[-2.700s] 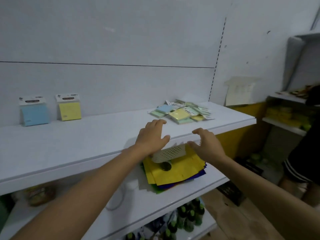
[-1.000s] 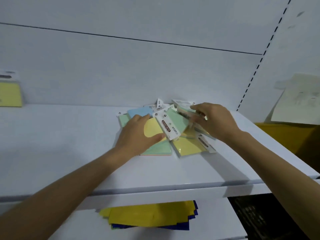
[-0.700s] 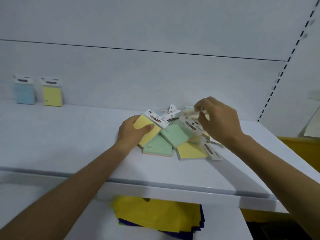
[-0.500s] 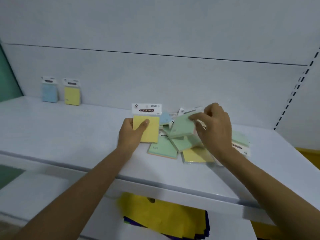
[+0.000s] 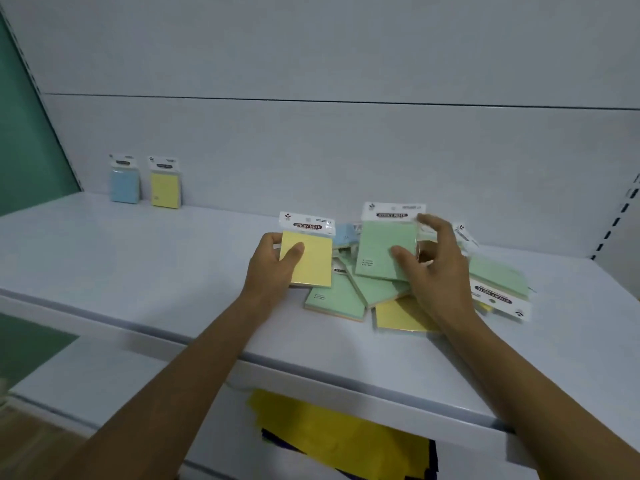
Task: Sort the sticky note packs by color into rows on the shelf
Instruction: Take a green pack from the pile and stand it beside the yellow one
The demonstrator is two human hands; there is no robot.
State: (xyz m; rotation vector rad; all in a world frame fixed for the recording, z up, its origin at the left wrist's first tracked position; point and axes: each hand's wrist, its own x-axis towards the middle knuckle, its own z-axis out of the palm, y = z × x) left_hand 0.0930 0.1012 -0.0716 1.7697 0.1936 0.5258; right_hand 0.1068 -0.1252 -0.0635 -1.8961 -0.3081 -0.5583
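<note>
Head view: yellow pack (image 5: 311, 263) in left hand (image 5: 270, 275)

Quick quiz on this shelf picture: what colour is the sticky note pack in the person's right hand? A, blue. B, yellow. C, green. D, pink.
C: the right hand pinches a green pack upright above the pile, while the left hand holds the yellow pack.
</note>
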